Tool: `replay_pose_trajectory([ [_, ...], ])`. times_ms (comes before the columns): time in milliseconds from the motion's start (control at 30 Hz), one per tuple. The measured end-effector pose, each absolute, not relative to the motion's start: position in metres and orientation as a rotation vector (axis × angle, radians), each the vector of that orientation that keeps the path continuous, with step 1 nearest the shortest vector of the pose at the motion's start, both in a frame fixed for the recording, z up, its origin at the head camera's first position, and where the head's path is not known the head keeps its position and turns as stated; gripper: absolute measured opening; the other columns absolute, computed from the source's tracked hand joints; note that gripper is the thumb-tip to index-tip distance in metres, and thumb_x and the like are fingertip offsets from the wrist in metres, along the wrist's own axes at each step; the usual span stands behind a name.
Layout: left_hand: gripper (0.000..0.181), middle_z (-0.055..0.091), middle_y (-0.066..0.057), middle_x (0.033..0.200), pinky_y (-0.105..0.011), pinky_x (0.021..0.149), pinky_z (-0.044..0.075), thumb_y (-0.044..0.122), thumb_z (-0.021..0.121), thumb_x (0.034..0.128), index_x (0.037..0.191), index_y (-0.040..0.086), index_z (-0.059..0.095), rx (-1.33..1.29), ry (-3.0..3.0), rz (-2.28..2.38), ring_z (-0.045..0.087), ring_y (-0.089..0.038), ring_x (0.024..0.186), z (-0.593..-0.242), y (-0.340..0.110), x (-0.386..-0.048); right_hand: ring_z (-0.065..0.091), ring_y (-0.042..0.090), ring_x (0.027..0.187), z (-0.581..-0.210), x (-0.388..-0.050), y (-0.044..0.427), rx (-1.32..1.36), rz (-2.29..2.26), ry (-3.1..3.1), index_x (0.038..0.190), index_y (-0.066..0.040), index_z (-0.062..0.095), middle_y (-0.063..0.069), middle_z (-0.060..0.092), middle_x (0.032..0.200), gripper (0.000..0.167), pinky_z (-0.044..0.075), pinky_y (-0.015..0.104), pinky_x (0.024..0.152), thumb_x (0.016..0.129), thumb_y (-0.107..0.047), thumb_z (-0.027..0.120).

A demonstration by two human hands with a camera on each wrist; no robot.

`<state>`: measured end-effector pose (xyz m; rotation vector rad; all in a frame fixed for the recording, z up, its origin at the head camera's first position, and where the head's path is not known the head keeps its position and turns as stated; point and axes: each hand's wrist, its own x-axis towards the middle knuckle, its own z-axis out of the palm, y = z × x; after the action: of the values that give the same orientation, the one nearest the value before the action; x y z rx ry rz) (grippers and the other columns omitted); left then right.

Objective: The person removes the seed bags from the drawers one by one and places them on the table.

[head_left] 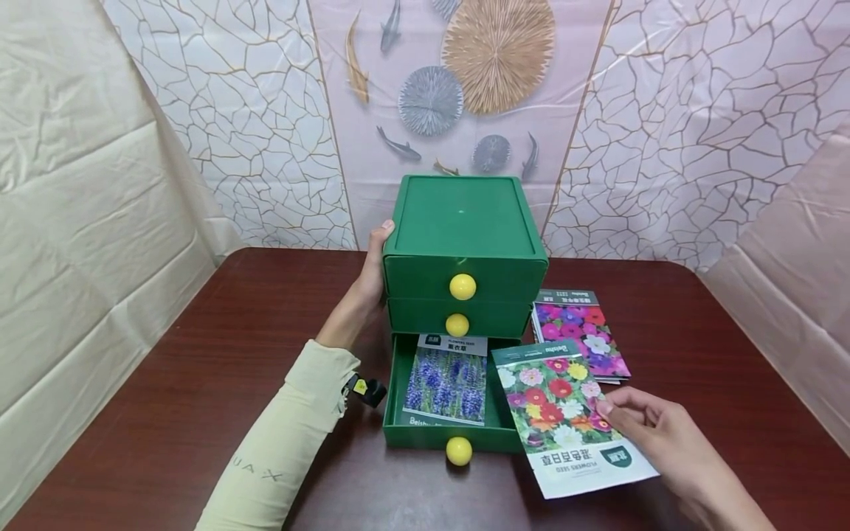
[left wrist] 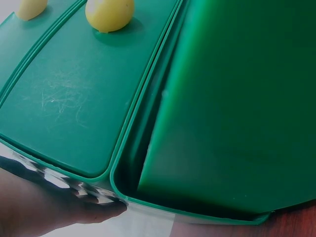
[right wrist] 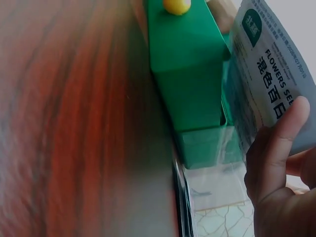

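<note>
A green box with three drawers and yellow round knobs [head_left: 465,214] stands mid-table in the head view. Its bottom drawer [head_left: 425,439] is pulled out, and a seed packet with purple flower spikes [head_left: 446,380] lies inside. My left hand [head_left: 373,274] rests against the box's left side; the left wrist view shows that hand [left wrist: 54,205] along the outer wall. Thumb and fingers of my right hand [head_left: 664,435] pinch a seed packet with mixed-colour flowers [head_left: 564,413]. It is tilted above the drawer's right front corner and hides that corner. The right wrist view shows this packet [right wrist: 256,64] close up.
Right of the box lies a stack of seed packets [head_left: 581,332] with pink and purple flowers on top. The dark red wooden table [head_left: 199,354] extends to both sides. Behind stands a patterned curtain [head_left: 259,133].
</note>
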<state>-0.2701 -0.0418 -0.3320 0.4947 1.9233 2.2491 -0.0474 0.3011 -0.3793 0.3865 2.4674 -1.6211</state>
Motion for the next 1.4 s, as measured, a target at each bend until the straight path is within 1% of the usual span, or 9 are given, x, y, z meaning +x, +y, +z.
replay_pose_trajectory([
  [267, 0.082, 0.028, -0.009, 0.165, -0.046, 0.116, 0.026, 0.065, 0.026, 0.0975, 0.17, 0.029, 0.017, 0.521, 1.945, 2.239, 0.035, -0.025, 0.137, -0.333, -0.042, -0.27, 0.071, 0.017, 0.071, -0.376, -0.047, 0.319, 0.444, -1.639, 2.509, 0.119, -0.001, 0.068, 0.002, 0.074, 0.087, 0.028, 0.06, 0.034, 0.062, 0.109, -0.027, 0.061],
  [533, 0.083, 0.039, -0.013, 0.157, -0.044, 0.115, 0.029, 0.067, 0.024, 0.0976, 0.167, 0.021, 0.028, 0.535, 1.951, 2.23, 0.043, -0.022, 0.128, -0.332, -0.043, -0.271, 0.073, 0.017, 0.069, -0.376, -0.04, 0.337, 0.418, -1.694, 2.554, 0.103, -0.026, 0.073, -0.001, 0.076, 0.084, 0.013, 0.06, 0.034, 0.06, 0.108, -0.029, 0.062],
  [700, 0.084, 0.039, -0.012, 0.156, -0.043, 0.115, 0.029, 0.068, 0.023, 0.0973, 0.168, 0.023, 0.026, 0.544, 1.977, 2.215, 0.043, -0.02, 0.126, -0.332, -0.044, -0.272, 0.073, 0.017, 0.067, -0.374, -0.043, 0.342, 0.437, -1.729, 2.565, 0.099, -0.032, 0.073, -0.003, 0.076, 0.082, 0.014, 0.06, 0.033, 0.059, 0.108, -0.029, 0.062],
  [900, 0.085, 0.047, -0.012, 0.138, -0.039, 0.102, 0.039, 0.071, 0.025, 0.0955, 0.164, 0.021, 0.032, 0.508, 1.98, 2.212, 0.051, -0.02, 0.107, -0.334, -0.044, -0.27, 0.072, 0.015, 0.064, -0.37, -0.052, 0.348, 0.432, -1.754, 2.591, 0.093, -0.038, 0.073, -0.005, 0.076, 0.079, 0.02, 0.058, 0.03, 0.056, 0.108, -0.028, 0.063],
  [1033, 0.084, 0.044, -0.013, 0.144, -0.039, 0.104, 0.037, 0.069, 0.023, 0.0971, 0.166, 0.022, 0.028, 0.536, 1.992, 2.209, 0.049, -0.02, 0.112, -0.335, -0.044, -0.271, 0.071, 0.012, 0.063, -0.37, -0.063, 0.353, 0.435, -1.732, 2.629, 0.09, -0.041, 0.071, -0.009, 0.074, 0.076, 0.022, 0.056, 0.027, 0.055, 0.107, -0.029, 0.064],
  [1100, 0.083, 0.041, -0.013, 0.148, -0.04, 0.106, 0.036, 0.069, 0.023, 0.0976, 0.167, 0.023, 0.026, 0.543, 1.983, 2.214, 0.046, -0.021, 0.116, -0.334, -0.043, -0.271, 0.07, 0.011, 0.062, -0.37, -0.068, 0.355, 0.425, -1.703, 2.675, 0.092, -0.037, 0.072, -0.009, 0.074, 0.075, 0.019, 0.055, 0.027, 0.055, 0.107, -0.029, 0.064],
  [1167, 0.083, 0.04, -0.012, 0.149, -0.04, 0.106, 0.035, 0.069, 0.023, 0.0976, 0.167, 0.024, 0.026, 0.533, 1.971, 2.218, 0.046, -0.021, 0.117, -0.334, -0.042, -0.271, 0.069, 0.01, 0.062, -0.371, -0.074, 0.357, 0.419, -1.642, 2.74, 0.098, -0.027, 0.074, -0.01, 0.073, 0.075, 0.014, 0.055, 0.026, 0.055, 0.107, -0.032, 0.064],
  [1300, 0.083, 0.043, -0.009, 0.14, -0.038, 0.102, 0.038, 0.072, 0.023, 0.0972, 0.165, 0.024, 0.028, 0.509, 1.96, 2.218, 0.048, -0.02, 0.11, -0.335, -0.042, -0.27, 0.07, 0.011, 0.062, -0.374, -0.087, 0.359, 0.421, -1.604, 2.788, 0.111, -0.003, 0.071, -0.01, 0.073, 0.075, 0.034, 0.056, 0.027, 0.055, 0.107, -0.036, 0.063],
  [1400, 0.083, 0.044, -0.009, 0.135, -0.038, 0.097, 0.041, 0.073, 0.023, 0.0971, 0.165, 0.025, 0.027, 0.5, 1.969, 2.203, 0.05, -0.02, 0.103, -0.337, -0.043, -0.269, 0.07, 0.012, 0.063, -0.377, -0.098, 0.363, 0.436, -1.616, 2.767, 0.116, 0.004, 0.067, -0.01, 0.073, 0.077, 0.042, 0.057, 0.028, 0.056, 0.107, -0.037, 0.061],
])
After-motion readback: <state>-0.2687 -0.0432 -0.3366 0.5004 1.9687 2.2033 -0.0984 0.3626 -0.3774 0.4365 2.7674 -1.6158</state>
